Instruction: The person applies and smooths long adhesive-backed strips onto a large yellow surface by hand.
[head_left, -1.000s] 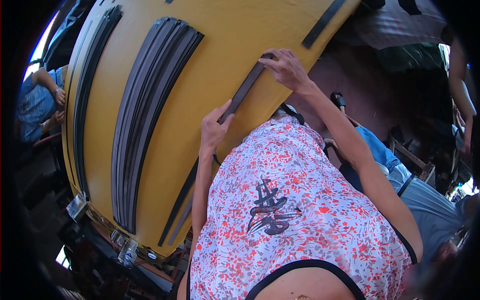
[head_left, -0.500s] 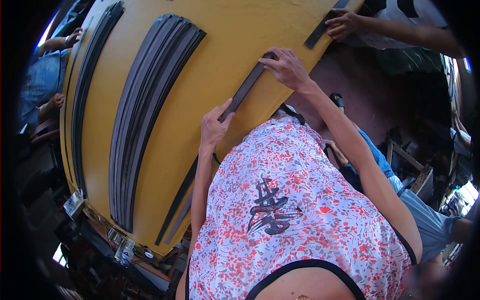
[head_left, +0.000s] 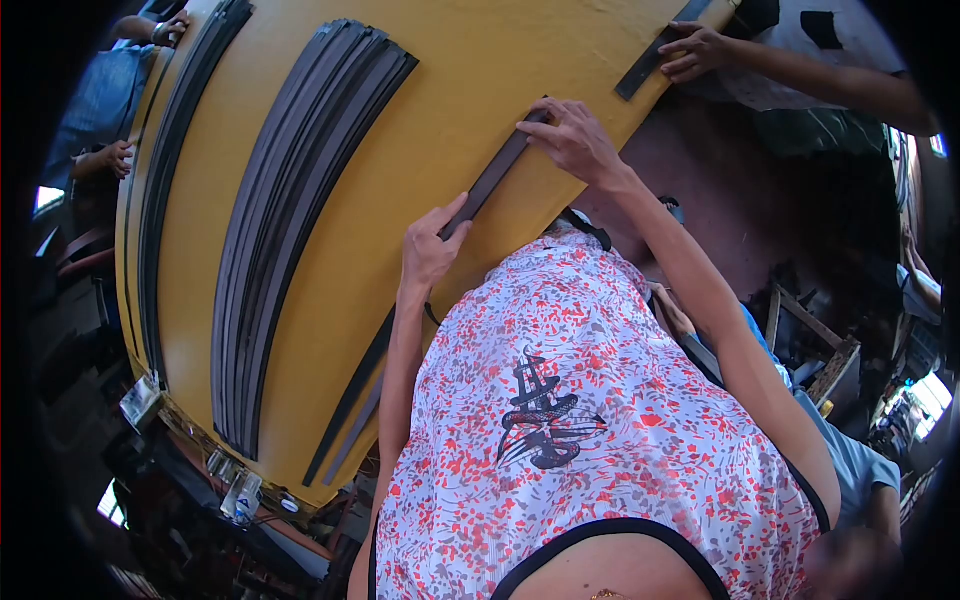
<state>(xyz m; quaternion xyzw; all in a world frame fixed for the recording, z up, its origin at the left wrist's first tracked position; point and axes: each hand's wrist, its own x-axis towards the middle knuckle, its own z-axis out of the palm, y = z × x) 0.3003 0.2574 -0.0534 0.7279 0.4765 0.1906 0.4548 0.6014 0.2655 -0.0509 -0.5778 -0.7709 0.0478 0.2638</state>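
Pressing a long dark strip point(head_left: 488, 186) flat onto the yellow desk point(head_left: 420, 150) with both hands. Left hand point(head_left: 430, 250) sits lower on the strip, thumb and fingers point(head_left: 452, 212) pinched narrow on its edge, holding it. Right hand point(head_left: 575, 138) is at the strip's far upper end, fingers spread and laid flat over it, pressing rather than gripping. Strip's long axis runs diagonally, from near my body at lower left up toward the right hand at upper right, along the desk's near edge; the left hand is the nearer one to me, the right is at the tip. Lower part of the strip trails down past my left arm. Farther across the desk lies a big stack of dark strips point(head_left: 290, 220), well apart, plus another bundle at the far edge point(head_left: 175, 150). Another person's hand point(head_left: 695, 50) touches a separate short strip point(head_left: 650, 62) at upper right.
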